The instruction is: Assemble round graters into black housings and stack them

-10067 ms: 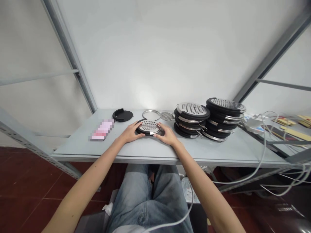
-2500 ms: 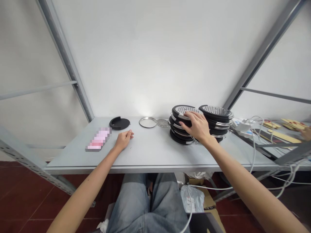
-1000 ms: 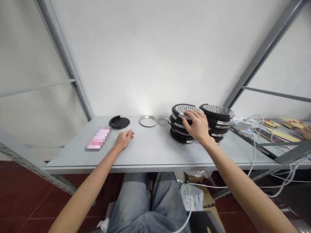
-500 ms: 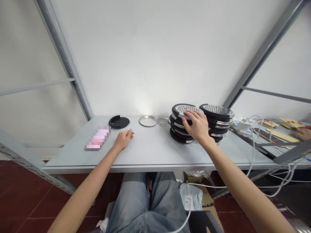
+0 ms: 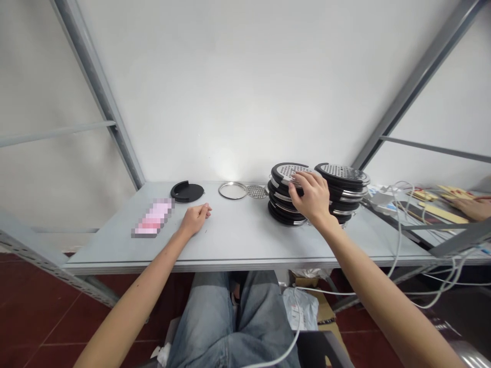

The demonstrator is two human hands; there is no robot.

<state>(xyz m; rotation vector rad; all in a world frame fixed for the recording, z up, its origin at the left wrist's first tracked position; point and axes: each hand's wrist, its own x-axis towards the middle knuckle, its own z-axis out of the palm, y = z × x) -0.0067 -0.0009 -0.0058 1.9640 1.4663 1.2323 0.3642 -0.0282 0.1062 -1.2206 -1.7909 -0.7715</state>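
My right hand [image 5: 311, 197] is at the front of the left stack of round black-rimmed discs [image 5: 282, 207], fingers apart over the perforated metal top; whether they touch it is unclear. Beside it stands a second such stack [image 5: 343, 174]. My left hand [image 5: 195, 219] rests on the grey table [image 5: 238, 240] with its fingers curled; what they hold, if anything, is hidden. Behind that hand lies a black round tray [image 5: 187, 192]. A thin metal ring [image 5: 233, 190] and a perforated metal disc [image 5: 257, 191] lie between the tray and the stacks.
A blurred pink flat object [image 5: 155, 217] lies at the table's left. Metal posts [image 5: 99, 92] frame both sides. White cables [image 5: 399, 235] hang at the right, near yellow strips [image 5: 447, 213] and another person's hand [image 5: 473, 207]. A plastic bag [image 5: 303, 309] is below the table.
The other person's hand at the far right has come further into view. My hands have hardly moved, and the view has shifted slightly.
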